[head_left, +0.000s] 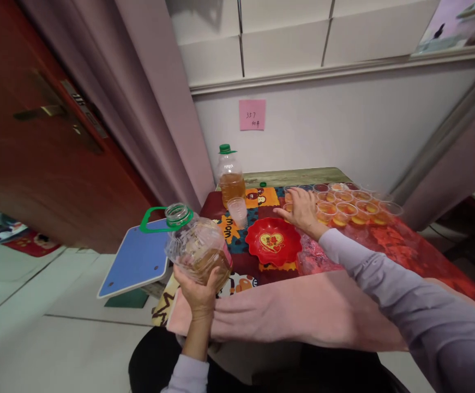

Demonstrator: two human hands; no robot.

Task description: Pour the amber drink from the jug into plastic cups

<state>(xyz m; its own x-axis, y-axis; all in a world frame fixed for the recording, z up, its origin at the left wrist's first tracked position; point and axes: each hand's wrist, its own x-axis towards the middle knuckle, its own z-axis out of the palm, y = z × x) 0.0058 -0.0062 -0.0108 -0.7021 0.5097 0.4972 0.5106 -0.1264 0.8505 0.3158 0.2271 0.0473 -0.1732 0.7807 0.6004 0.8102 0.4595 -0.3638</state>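
Leaning within the clasping left hand (198, 292), a jug (198, 248); right hand (305, 212) loosely spread, perhaps touching cups (347, 209).

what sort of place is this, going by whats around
Probably a room in a home or nursery, though I can't be sure: a reddish-brown door with a metal handle, long mauve fabric curtains and a colourful cartoon-print tablecloth.

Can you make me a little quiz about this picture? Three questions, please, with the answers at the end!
1. Which hand holds the open jug?
2. True or false: the capped jug has a green cap.
3. Pick one. The wavy dish is: A) blue B) red C) white.

Key:
1. The left hand.
2. True.
3. B.
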